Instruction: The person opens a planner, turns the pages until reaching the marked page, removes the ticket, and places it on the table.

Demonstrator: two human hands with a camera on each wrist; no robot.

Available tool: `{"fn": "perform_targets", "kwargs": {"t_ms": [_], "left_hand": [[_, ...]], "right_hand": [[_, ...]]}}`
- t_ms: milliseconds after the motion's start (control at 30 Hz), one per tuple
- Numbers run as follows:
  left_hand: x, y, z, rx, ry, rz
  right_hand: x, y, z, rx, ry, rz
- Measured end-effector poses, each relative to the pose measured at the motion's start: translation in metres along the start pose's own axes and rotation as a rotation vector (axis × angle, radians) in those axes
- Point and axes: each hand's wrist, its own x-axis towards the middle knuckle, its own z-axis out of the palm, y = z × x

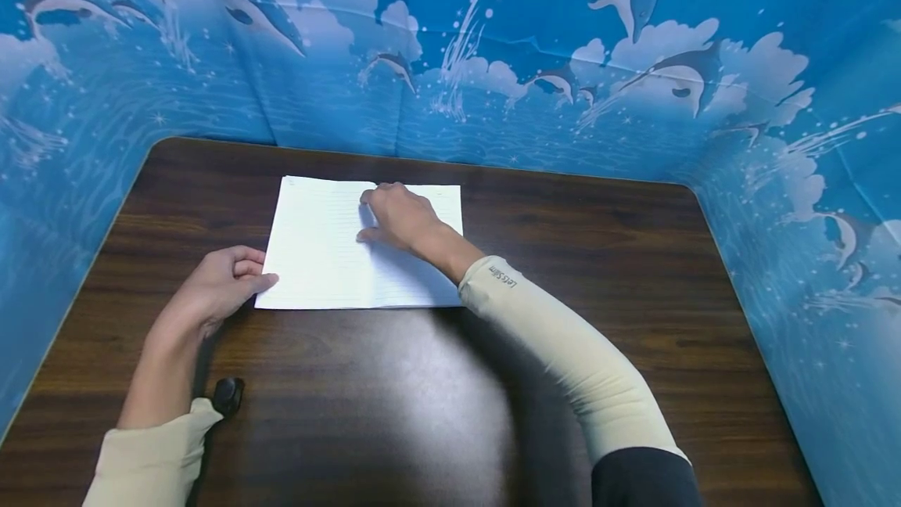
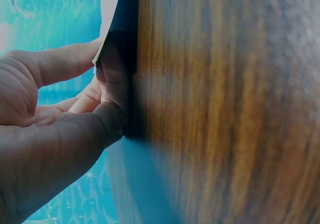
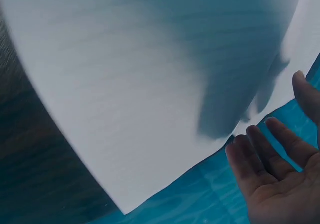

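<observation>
An open notebook (image 1: 320, 257) with white lined pages lies near the back of the table, its centre fold running front to back. My left hand (image 1: 224, 288) pinches its left edge near the front corner, thumb on top and fingers beneath; the left wrist view shows that edge slightly raised between the thumb and fingers (image 2: 112, 79). Over the top part of the fold, my right hand (image 1: 404, 217) is spread with fingers and thumb apart. In the right wrist view, the right hand (image 3: 280, 169) has loosely extended fingers holding nothing, close to the page (image 3: 115, 109).
The dark wood-grain table (image 1: 598, 257) extends to the right and front of the notebook. A small black object (image 1: 228, 396) sits by the left sleeve. A blue curtain with dolphins (image 1: 338, 100) surrounds the back and sides of the table.
</observation>
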Motion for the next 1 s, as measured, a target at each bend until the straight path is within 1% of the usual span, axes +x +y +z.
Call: {"fn": "perform_targets", "kwargs": {"t_ms": [133,233,333,500,600,700,833,1000], "left_hand": [[0.000,0.001,0.000,0.000,0.000,-0.003],[-0.001,0.001,-0.001,0.001,-0.015,-0.005],[-0.002,0.000,-0.003,0.000,-0.033,0.002],[-0.002,0.000,-0.004,-0.003,-0.028,0.008],[-0.001,0.000,-0.003,0.001,-0.027,0.002],[-0.001,0.000,-0.004,0.002,-0.040,0.011],[0.000,-0.001,-0.006,0.005,-0.046,0.024],[0.000,0.000,-0.006,0.005,-0.033,0.022]], "right_hand": [[0.001,0.010,-0.006,0.036,-0.015,0.054],[0.000,0.019,-0.009,0.075,-0.024,0.100],[-0.001,0.030,-0.010,0.101,-0.017,0.144],[-0.001,0.049,-0.010,0.096,-0.022,0.228],[-0.001,0.060,-0.007,0.094,-0.051,0.281],[-0.002,0.068,-0.005,0.090,-0.066,0.323],[-0.002,0.074,-0.003,0.073,-0.045,0.334],[-0.004,0.079,-0.001,0.048,-0.006,0.298]]}}
